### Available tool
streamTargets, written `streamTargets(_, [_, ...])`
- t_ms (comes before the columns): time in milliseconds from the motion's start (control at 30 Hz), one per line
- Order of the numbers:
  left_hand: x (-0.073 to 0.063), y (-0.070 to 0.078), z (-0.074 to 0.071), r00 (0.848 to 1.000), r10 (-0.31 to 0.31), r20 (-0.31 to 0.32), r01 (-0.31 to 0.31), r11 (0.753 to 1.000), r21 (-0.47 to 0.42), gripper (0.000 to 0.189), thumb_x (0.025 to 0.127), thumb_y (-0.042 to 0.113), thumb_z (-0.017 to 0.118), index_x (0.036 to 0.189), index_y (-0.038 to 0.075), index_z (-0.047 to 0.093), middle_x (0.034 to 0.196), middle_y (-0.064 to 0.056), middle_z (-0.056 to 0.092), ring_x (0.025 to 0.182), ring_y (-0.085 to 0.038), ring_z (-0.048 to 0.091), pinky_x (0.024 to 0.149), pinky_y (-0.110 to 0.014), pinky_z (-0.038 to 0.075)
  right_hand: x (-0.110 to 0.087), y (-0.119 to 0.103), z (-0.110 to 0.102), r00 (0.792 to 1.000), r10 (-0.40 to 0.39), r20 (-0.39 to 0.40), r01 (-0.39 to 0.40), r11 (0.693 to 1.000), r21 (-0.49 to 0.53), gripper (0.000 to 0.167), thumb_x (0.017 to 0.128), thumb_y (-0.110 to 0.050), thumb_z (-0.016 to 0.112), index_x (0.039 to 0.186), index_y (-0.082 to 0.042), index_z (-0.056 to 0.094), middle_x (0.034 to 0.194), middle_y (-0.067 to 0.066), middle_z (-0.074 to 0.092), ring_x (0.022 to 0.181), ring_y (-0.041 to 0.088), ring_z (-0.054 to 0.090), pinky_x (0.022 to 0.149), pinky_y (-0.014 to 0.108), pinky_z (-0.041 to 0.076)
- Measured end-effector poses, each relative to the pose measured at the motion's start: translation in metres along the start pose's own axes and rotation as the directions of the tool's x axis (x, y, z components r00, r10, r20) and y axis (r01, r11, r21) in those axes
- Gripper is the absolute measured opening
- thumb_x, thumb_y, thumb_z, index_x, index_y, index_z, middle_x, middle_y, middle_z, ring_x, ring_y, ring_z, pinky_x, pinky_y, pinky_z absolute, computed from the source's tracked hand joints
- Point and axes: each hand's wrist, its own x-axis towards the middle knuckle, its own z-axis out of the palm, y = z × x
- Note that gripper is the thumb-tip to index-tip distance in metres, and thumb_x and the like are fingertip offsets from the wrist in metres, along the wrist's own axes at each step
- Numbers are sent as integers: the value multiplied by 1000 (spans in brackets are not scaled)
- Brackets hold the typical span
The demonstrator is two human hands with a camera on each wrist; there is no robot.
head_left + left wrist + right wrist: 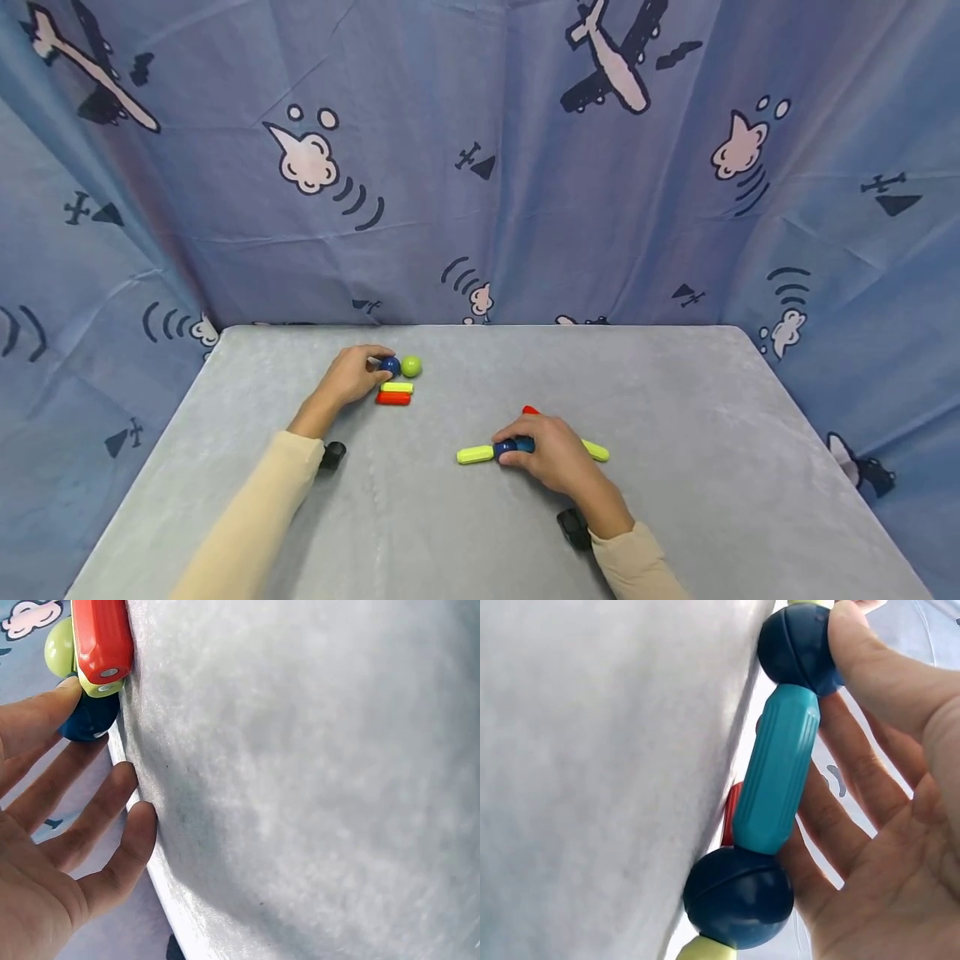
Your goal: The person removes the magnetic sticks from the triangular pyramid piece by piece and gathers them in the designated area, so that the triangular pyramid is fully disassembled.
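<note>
My left hand (351, 375) pinches a dark blue ball (390, 366) between thumb and fingers at the back left of the table. Right beside that ball sit a lime green ball (411, 367), a short yellow rod (397, 387) and a red rod (393, 399). With thumb and fingers, my right hand (558, 454) grips a dark blue ball (795, 649) on a row of magnetic pieces. A teal rod (776, 769) links it to a second blue ball (739, 896). Yellow rods (475, 455) extend from both ends, and a red rod (531, 410) shows behind the hand.
A pale grey cloth covers the table (420, 525). Behind and around it hangs a blue curtain (420, 167) printed with planes and clouds. Black wrist cameras (573, 529) sit under both wrists, close over the table.
</note>
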Motion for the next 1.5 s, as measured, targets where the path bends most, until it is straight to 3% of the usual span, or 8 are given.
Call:
streamTargets(267, [-4,-3,-2,1000,17,5,-17,1000,5,38,94,17,70,131,12,65,131,-16,64,109,-29,62,89,-44,50,-1,-3,4,1000,28,5,-28,1000,-3,27,79,-28,83,104,-31,77,100,-11,72,100,14,65,94,44,52])
streamTargets(567, [-3,-7,-12,999,34,-3,-34,999,-12,44,92,18,72,134,10,62,132,-16,64,109,-30,63,88,-44,51,7,-4,2,997,-71,-11,71,997,-38,28,80,-27,82,108,-27,76,103,-11,72,98,11,65,91,39,53])
streamTargets(767, [-15,-1,-17,990,79,-112,-79,997,4,42,94,20,69,133,10,62,130,-14,65,110,-32,63,88,-47,51,11,0,-7,985,-172,20,173,980,-98,35,81,-29,82,115,-22,74,106,-8,72,97,11,65,89,37,53])
streamTargets(900, [-34,23,-12,967,172,-188,-174,985,5,37,93,18,70,129,9,65,124,-14,67,109,-33,63,90,-50,51,13,4,-17,976,-213,46,218,965,-145,38,81,-30,82,117,-22,73,109,-6,72,101,13,66,90,38,53])
streamTargets(1033, [-56,53,3,935,293,-201,-291,956,44,30,90,17,74,118,10,71,117,-8,71,104,-26,67,89,-45,53,15,7,-27,958,-271,96,286,930,-230,35,84,-34,79,117,-23,73,110,-7,72,104,14,67,93,40,52])
streamTargets(1200, [-74,79,32,893,442,-84,-432,895,111,24,88,18,76,111,14,74,109,-1,73,99,-19,67,82,-38,56,19,13,-32,908,-386,166,419,854,-307,31,88,-38,75,116,-25,72,107,-10,72,101,11,66,93,38,51])
streamTargets(1333, [-78,83,56,849,528,22,-524,835,171,23,87,16,76,110,14,74,105,1,73,97,-17,67,83,-36,55,21,20,-28,856,-477,199,517,805,-291,30,91,-37,72,117,-24,71,108,-10,71,100,9,65,92,35,52])
streamTargets(1500, [-80,81,75,785,617,53,-606,748,270,23,86,19,78,107,15,75,101,2,73,91,-16,67,80,-34,55,19,29,-22,836,-520,176,548,808,-215,30,92,-35,72,119,-22,70,111,-10,70,101,7,65,91,33,52])
